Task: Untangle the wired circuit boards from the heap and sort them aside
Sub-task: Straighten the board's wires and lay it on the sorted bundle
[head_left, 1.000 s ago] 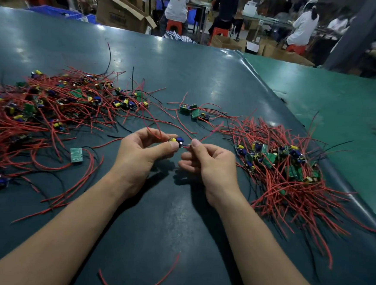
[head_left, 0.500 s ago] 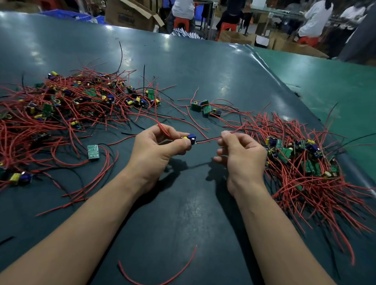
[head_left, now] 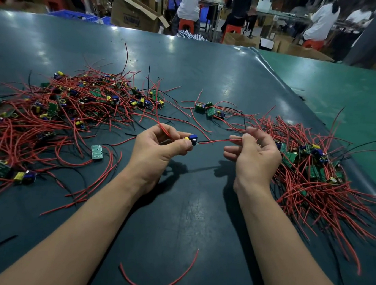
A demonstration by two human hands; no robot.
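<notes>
A person's left hand (head_left: 160, 144) pinches a small circuit board (head_left: 191, 138) between thumb and forefinger above a dark green desk (head_left: 188, 75), the grip clamped on the board's blue and yellow parts. A red wire (head_left: 218, 141) runs from the board to the right hand (head_left: 253, 156), which pinches the wire's far end between thumb and fingertip, the other fingers loosely spread. A second red lead rises from the left hand toward the heap (head_left: 72, 110), a dense tangle of red and black wires and green boards spread over the desk's left side. To the right lies the sorted pile (head_left: 315, 170), its boards clustered near the desk's edge and its wires fanned toward the viewer. Between the two, three boards (head_left: 208, 110) sit together beyond the hands. A lone board (head_left: 96, 152) lies face down just left of the left wrist, and a loose red wire (head_left: 160, 284) curves on the desk between the forearms. Seated workers (head_left: 189, 0) and a cardboard box (head_left: 134, 14) fill the blurred background.
</notes>
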